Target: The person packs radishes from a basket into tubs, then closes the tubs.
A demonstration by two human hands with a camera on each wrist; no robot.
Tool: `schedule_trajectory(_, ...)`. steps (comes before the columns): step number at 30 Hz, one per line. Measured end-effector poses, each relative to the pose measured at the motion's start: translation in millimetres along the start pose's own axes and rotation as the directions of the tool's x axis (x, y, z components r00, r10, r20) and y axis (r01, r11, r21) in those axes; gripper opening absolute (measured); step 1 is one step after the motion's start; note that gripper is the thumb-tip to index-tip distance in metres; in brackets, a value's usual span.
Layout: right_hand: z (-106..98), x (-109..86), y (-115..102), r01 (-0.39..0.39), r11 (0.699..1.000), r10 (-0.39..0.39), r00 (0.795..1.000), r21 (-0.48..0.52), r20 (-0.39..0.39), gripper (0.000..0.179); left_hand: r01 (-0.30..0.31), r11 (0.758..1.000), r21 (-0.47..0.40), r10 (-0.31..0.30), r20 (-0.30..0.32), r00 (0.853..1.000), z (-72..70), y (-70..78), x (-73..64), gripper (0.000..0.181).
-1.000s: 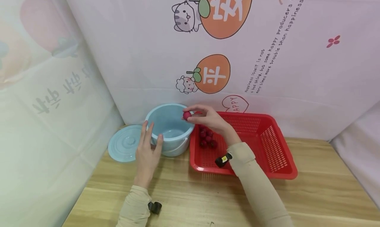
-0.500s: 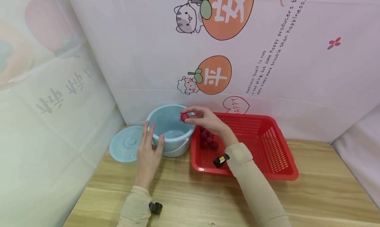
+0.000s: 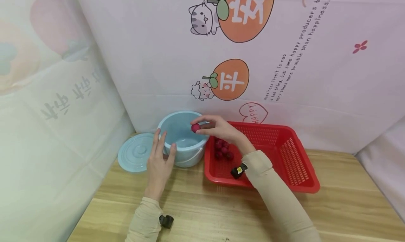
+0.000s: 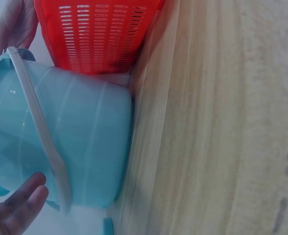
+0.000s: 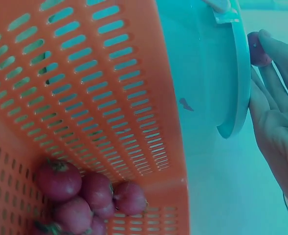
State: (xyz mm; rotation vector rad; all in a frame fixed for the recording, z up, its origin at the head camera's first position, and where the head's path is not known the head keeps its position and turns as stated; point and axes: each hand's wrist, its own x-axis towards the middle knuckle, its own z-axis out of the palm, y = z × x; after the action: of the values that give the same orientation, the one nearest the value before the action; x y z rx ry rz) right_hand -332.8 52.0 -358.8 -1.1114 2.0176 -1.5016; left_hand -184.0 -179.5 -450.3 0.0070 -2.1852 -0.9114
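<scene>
My right hand (image 3: 219, 129) pinches a small red radish (image 3: 195, 128) between thumb and fingertips, over the right side of the open light-blue bucket (image 3: 186, 159). In the right wrist view the held radish (image 5: 258, 50) shows just past the bucket's rim. My left hand (image 3: 159, 164) lies with fingers spread and mostly straight at the bucket's near left side, fingertips close to its rim. Several more radishes (image 3: 224, 150) are heaped in the left end of the red plastic basket (image 3: 269, 154); part of that basket is hidden behind my right arm.
A light-blue lid (image 3: 136, 152) lies on the wooden table (image 3: 202, 214) left of the bucket. The bucket's white handle (image 4: 43, 132) hangs down its outer wall. The basket stands close against the bucket's right side. A printed white cloth (image 3: 158, 59) hangs behind them.
My right hand has shifted slightly left and lower with the radish, further over the bucket's opening. The left hand stays at the bucket's side.
</scene>
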Motion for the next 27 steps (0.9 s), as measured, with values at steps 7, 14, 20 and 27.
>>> schedule_trajectory(7,-4,5.7,-10,0.033,0.992,-0.024,0.997,-0.12,0.08,0.037,-0.007,1.0,-0.004,0.007,0.0,1.0,0.5,-0.5,2.2,0.059)
schedule_trajectory(14,1,13.7,-18,0.035,0.98,-0.002,0.986,-0.194,0.164,0.034,-0.003,1.0,-0.006,0.003,0.002,1.0,-0.4,-0.3,0.6,0.06)
schedule_trajectory(20,7,21.7,-24,0.042,0.926,0.043,0.976,-0.374,0.215,0.031,-0.006,1.0,0.012,0.006,0.003,1.0,0.6,-0.7,0.7,0.059)
schedule_trajectory(27,13,34.2,-28,0.1,0.886,0.056,0.946,-0.453,0.319,0.032,-0.015,0.999,0.045,0.016,-0.024,1.0,1.3,0.4,0.8,0.059)
